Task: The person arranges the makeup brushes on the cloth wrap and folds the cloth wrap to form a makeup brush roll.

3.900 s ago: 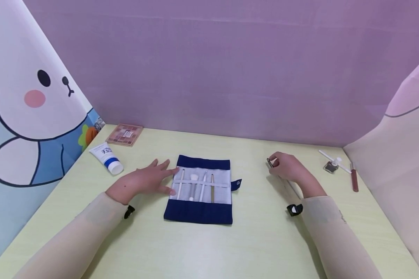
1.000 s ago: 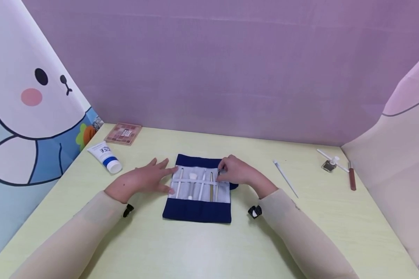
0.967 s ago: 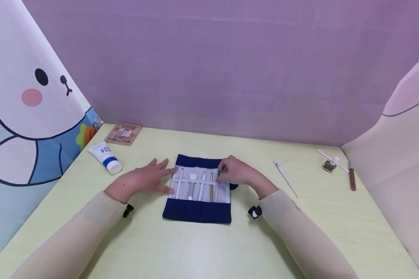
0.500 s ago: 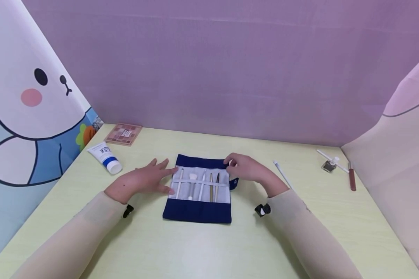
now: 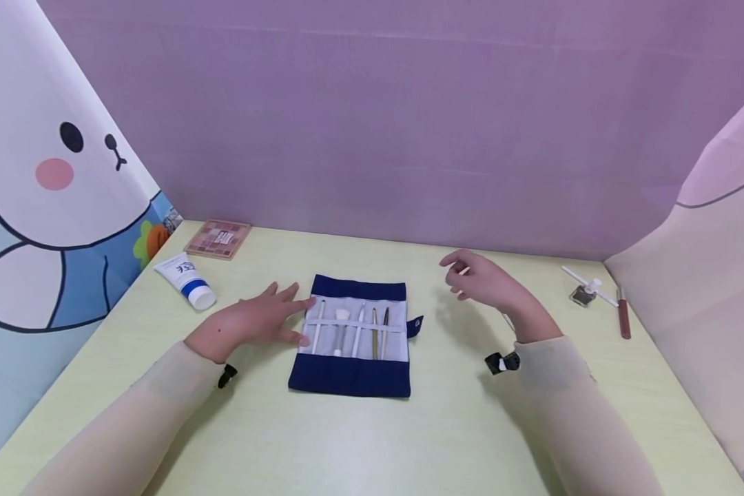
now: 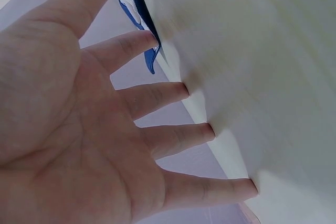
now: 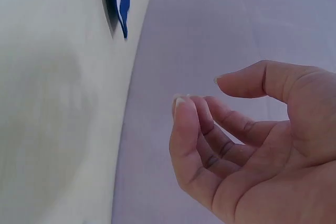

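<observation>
A navy brush roll (image 5: 350, 376) lies spread out mid-table, its pale inside facing up. Several slim makeup brushes sit side by side under its elastic strap, a dark-tipped brush (image 5: 385, 334) being the rightmost. Spread straight, the fingers of my left hand (image 5: 254, 324) rest at the roll's left edge, thumb and index touching it; the left wrist view has the other fingertips on the tabletop. My right hand (image 5: 483, 279) is raised over the table right of the roll, fingers loosely bent and holding nothing. Behind that wrist, a white brush (image 5: 507, 321) is mostly hidden.
A white tube with a blue band (image 5: 186, 281) and a pink palette (image 5: 219, 239) lie at back left. At the right are a small bottle (image 5: 584, 294), a white stick (image 5: 573, 275) and a reddish-brown handled tool (image 5: 623, 318). A purple curtain backs the table.
My right hand put the dark-tipped brush under the roll's strap, let it go, and moved right and up from the roll. My left hand has stayed at the roll's left edge.
</observation>
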The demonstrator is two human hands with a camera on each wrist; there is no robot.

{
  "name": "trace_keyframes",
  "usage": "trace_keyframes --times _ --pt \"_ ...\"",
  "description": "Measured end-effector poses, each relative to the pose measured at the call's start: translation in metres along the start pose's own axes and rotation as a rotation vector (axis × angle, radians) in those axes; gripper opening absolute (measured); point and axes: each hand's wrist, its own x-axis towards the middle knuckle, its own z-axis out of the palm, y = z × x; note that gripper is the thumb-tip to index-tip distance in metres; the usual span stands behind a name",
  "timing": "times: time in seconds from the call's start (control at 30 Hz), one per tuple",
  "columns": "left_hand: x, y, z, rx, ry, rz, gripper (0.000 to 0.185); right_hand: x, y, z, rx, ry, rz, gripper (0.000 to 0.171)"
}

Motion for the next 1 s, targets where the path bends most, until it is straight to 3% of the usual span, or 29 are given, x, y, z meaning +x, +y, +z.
trace_keyframes --times 0.43,1.0 --pt "-0.001 -0.001 0.001 -0.005 0.001 0.006 0.088 -0.016 0.053 -0.041 0.028 0.051 0.073 0.055" --pt "-0.001 -0.002 0.002 -0.007 0.001 0.003 0.089 -0.019 0.086 -0.040 -0.057 -0.033 0.215 0.058"
